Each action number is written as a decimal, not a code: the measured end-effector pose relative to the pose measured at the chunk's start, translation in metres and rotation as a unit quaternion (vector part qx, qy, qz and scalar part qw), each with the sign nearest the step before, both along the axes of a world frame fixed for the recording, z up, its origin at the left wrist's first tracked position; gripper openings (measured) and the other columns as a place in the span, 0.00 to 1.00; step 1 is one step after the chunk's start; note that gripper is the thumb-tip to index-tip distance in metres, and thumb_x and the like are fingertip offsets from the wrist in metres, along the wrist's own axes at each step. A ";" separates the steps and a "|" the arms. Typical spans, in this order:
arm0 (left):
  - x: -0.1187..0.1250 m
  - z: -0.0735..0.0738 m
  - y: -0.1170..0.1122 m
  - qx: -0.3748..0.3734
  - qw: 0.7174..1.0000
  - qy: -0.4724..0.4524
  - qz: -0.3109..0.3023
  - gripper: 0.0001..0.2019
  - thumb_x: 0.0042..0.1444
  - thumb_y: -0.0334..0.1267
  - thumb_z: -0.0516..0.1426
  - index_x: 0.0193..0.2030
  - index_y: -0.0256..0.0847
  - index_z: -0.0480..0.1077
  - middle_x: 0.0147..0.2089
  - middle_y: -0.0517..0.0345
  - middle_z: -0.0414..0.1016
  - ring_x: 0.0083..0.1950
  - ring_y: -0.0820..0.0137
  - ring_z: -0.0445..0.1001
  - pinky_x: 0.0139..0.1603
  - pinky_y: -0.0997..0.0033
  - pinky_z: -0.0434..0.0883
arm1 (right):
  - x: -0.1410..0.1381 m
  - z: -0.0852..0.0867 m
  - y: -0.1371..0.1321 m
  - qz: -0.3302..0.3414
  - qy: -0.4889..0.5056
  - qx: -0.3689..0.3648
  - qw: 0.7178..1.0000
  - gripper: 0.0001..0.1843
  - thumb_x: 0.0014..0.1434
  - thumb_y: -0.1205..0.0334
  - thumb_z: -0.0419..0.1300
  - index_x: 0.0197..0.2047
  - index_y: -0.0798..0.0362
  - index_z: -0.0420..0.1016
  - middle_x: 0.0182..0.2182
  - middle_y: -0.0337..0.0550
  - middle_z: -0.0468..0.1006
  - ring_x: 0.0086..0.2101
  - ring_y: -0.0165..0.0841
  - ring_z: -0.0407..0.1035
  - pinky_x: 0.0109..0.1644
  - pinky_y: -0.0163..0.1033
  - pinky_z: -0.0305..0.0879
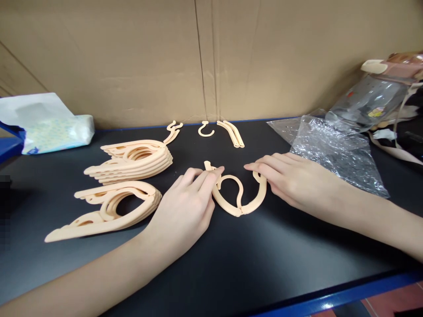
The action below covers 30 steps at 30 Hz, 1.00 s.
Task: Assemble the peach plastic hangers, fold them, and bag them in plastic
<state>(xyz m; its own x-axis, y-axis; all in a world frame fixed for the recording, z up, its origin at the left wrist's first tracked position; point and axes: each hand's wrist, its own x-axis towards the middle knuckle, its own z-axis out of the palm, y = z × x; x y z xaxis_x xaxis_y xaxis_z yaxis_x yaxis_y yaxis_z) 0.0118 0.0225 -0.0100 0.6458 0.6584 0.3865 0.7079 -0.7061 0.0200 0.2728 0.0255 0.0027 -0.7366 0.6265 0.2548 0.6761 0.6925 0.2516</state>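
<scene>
A cream plastic folding hanger (228, 208) lies on the black table in front of me, its hook curving up between its two arms. My left hand (194, 193) grips the left arm of it, fingers closed near that arm's upper end. Around the end of the right arm, my right hand (284, 178) is closed, thumb and fingers pinching it. To the left of my left hand lie two stacks of folded hangers, a far stack (139, 163) and a near stack (122, 207).
At the back lie a loose hook (206, 130), some arm pieces (231, 134) and small hook parts (173, 131). A tissue pack (59, 132) lies at far left. On the right are a crumpled clear plastic bag (333, 149) and a transparent bottle (370, 97). A cardboard wall (132, 61) stands behind.
</scene>
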 end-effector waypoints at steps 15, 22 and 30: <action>0.005 0.004 -0.004 0.029 1.000 0.007 0.006 0.21 0.59 0.32 0.54 0.60 0.31 0.67 0.49 0.49 0.78 0.48 0.55 0.72 0.43 0.56 0.73 | -0.010 0.010 -0.007 -0.002 0.030 0.029 0.999 0.13 0.68 0.66 0.51 0.51 0.56 0.72 0.34 0.45 0.79 0.34 0.37 0.71 0.39 0.41 0.59; 0.005 0.004 -0.005 0.041 0.999 0.013 -0.009 0.20 0.61 0.35 0.56 0.58 0.30 0.66 0.47 0.48 0.78 0.47 0.55 0.72 0.41 0.57 0.71 | -0.013 0.010 -0.008 0.048 0.051 0.021 0.997 0.10 0.67 0.67 0.52 0.48 0.58 0.73 0.31 0.44 0.77 0.33 0.37 0.70 0.43 0.42 0.62; 0.004 0.001 -0.004 0.050 0.999 -0.006 -0.011 0.21 0.63 0.39 0.57 0.59 0.32 0.63 0.45 0.50 0.77 0.46 0.57 0.71 0.42 0.59 0.69 | -0.015 0.010 -0.009 0.017 0.069 -0.032 0.997 0.27 0.61 0.44 0.61 0.53 0.58 0.72 0.42 0.51 0.80 0.42 0.43 0.73 0.48 0.46 0.65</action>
